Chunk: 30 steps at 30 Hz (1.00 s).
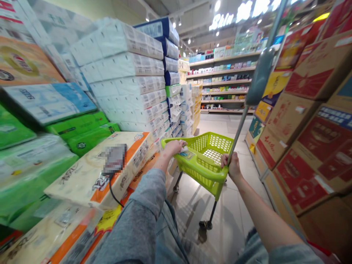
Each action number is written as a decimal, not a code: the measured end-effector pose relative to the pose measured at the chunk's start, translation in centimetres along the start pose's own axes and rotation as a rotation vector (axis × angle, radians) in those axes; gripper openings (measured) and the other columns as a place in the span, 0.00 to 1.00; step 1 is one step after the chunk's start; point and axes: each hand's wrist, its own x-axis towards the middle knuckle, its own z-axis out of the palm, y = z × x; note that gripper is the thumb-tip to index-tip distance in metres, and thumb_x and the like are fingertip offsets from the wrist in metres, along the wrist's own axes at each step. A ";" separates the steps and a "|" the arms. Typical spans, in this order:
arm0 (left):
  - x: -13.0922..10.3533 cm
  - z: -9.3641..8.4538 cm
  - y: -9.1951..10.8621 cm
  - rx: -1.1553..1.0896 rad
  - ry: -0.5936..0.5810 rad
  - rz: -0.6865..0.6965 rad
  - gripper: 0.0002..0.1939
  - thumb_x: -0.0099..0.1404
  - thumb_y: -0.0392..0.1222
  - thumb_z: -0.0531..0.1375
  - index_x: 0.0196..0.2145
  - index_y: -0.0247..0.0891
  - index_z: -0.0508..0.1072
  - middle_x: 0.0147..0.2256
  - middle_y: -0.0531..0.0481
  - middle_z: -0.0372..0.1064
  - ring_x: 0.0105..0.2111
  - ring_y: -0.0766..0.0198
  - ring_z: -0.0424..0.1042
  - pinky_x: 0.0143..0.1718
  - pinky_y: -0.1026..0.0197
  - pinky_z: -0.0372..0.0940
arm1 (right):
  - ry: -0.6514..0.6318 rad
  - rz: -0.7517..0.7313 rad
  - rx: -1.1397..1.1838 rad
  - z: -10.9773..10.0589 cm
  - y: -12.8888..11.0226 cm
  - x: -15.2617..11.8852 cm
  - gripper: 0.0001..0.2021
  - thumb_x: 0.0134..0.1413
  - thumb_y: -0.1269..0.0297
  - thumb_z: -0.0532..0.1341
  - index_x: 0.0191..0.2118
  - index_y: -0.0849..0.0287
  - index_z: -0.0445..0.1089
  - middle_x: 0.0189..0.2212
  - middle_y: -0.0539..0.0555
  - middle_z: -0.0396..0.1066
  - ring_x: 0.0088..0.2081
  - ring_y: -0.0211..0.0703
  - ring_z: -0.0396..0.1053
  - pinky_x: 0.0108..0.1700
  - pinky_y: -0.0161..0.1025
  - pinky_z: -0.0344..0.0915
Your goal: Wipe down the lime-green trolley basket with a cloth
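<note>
A lime-green plastic shopping cart (211, 183) on dark metal legs with casters stands in front of me, its basket showing nothing inside. My left hand (176, 146) is closed over the left part of its near rim. By those fingers there is a small whitish thing, too unclear to name. My right hand (232, 165) is wrapped round a thin metal pole (239, 128) at the cart's right corner. The pole slants up to the right, with a thick grey section (260, 77) partway up; its top runs out of view.
Stacked tissue packs (123, 73) line the left side. A pixelated dark device (114, 158) with a black cable lies on a cream pack (79, 179). Red and brown cartons (308, 139) are piled at the right. A tiled aisle floor (220, 123) leads to stocked shelves (222, 79).
</note>
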 end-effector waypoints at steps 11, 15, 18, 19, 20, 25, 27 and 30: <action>-0.4 -0.3 1.3 0.072 -0.031 0.024 0.18 0.65 0.46 0.49 0.41 0.36 0.74 0.39 0.40 0.72 0.41 0.55 0.71 0.41 0.59 0.64 | 0.150 0.007 -0.230 -2.3 -0.9 -0.3 0.32 0.50 0.34 0.40 0.24 0.58 0.64 0.25 0.55 0.69 0.30 0.42 0.67 0.34 0.40 0.63; -0.2 -0.6 2.0 0.057 -0.049 -0.033 0.21 0.66 0.49 0.46 0.40 0.35 0.75 0.40 0.39 0.72 0.41 0.54 0.72 0.40 0.60 0.64 | 0.587 -0.153 -0.517 -2.4 -3.3 -1.8 0.20 0.53 0.45 0.52 0.35 0.59 0.64 0.31 0.54 0.66 0.31 0.41 0.64 0.33 0.39 0.61; 0.0 -0.6 2.5 0.033 -0.066 -0.075 0.23 0.65 0.51 0.46 0.41 0.34 0.75 0.40 0.40 0.73 0.41 0.56 0.72 0.40 0.62 0.64 | 0.650 -0.368 -0.616 -1.6 -5.3 -2.8 0.14 0.56 0.52 0.51 0.31 0.58 0.62 0.29 0.52 0.64 0.32 0.41 0.63 0.36 0.40 0.61; 0.1 -0.7 2.6 0.023 -0.070 -0.086 0.23 0.65 0.51 0.46 0.41 0.34 0.75 0.39 0.40 0.73 0.41 0.57 0.72 0.40 0.63 0.63 | 0.537 -0.407 -0.646 -1.2 -5.9 -2.9 0.14 0.58 0.53 0.49 0.29 0.58 0.62 0.28 0.52 0.64 0.32 0.41 0.63 0.36 0.39 0.60; 0.2 -0.7 2.7 0.012 -0.075 -0.092 0.23 0.65 0.51 0.46 0.41 0.35 0.75 0.38 0.41 0.74 0.41 0.58 0.72 0.39 0.64 0.63 | 0.387 -0.417 -0.686 -0.9 -6.3 -2.8 0.15 0.59 0.54 0.48 0.27 0.57 0.62 0.26 0.52 0.64 0.31 0.41 0.63 0.36 0.38 0.60; 0.4 -0.8 2.8 -0.046 -0.107 -0.074 0.18 0.60 0.51 0.53 0.33 0.36 0.77 0.30 0.45 0.74 0.34 0.60 0.73 0.36 0.66 0.63 | -0.208 -0.214 -1.029 0.2 -6.9 -1.8 0.21 0.59 0.49 0.46 0.25 0.56 0.65 0.25 0.53 0.69 0.29 0.40 0.65 0.28 0.35 0.55; 0.2 -0.8 2.7 -0.070 -0.099 -0.051 0.16 0.59 0.49 0.55 0.32 0.38 0.77 0.29 0.47 0.74 0.33 0.62 0.72 0.36 0.66 0.62 | -0.311 -0.100 -1.104 0.2 -6.5 -1.4 0.24 0.58 0.46 0.46 0.24 0.55 0.67 0.23 0.52 0.70 0.26 0.39 0.66 0.26 0.34 0.53; -0.5 -0.5 3.0 -0.097 -0.042 -0.010 0.14 0.62 0.47 0.53 0.36 0.39 0.76 0.31 0.49 0.73 0.35 0.63 0.71 0.39 0.65 0.61 | -0.463 0.000 -1.073 0.1 -5.9 -1.1 0.27 0.53 0.40 0.48 0.19 0.55 0.67 0.17 0.50 0.67 0.20 0.38 0.63 0.24 0.34 0.52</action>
